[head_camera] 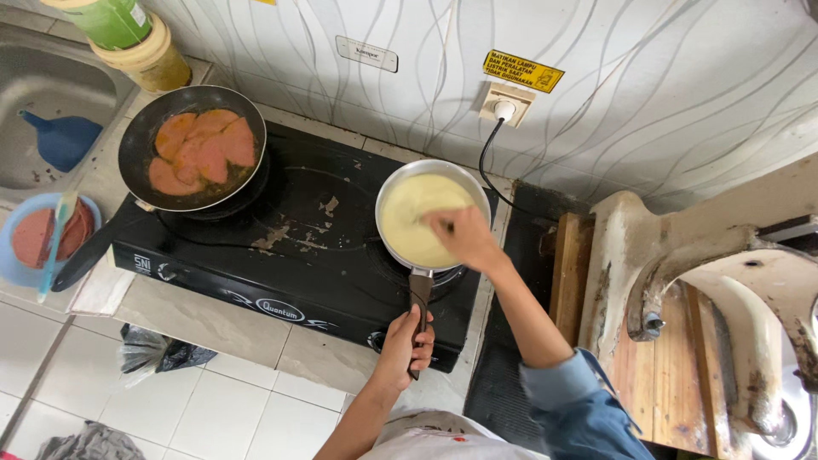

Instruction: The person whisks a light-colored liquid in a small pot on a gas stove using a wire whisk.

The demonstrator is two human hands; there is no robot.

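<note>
Saucepan [423,220]: pale batter inside, on black stove [298,247], beneath my right hand.
Left hand [407,341]: my grip clamped on saucepan handle.
Right hand [460,236]: grip closed over batter; held thing unclear.
Frying pan [192,146]: far left.

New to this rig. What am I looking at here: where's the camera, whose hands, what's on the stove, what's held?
There is one picture, from a camera worn on a person's head, looking down at their own two bare hands. No robot is involved.

A black two-burner stove sits on a tiled counter. On its right burner is a small saucepan of pale yellow batter or sauce. The left hand grips the saucepan's dark handle. The right hand is over the saucepan, apparently stirring; the tool it holds is blurred.

On the left burner, a black frying pan holds pink slices. Further left, a blue plate carries more slices, beside a sink with a blue funnel.
</note>
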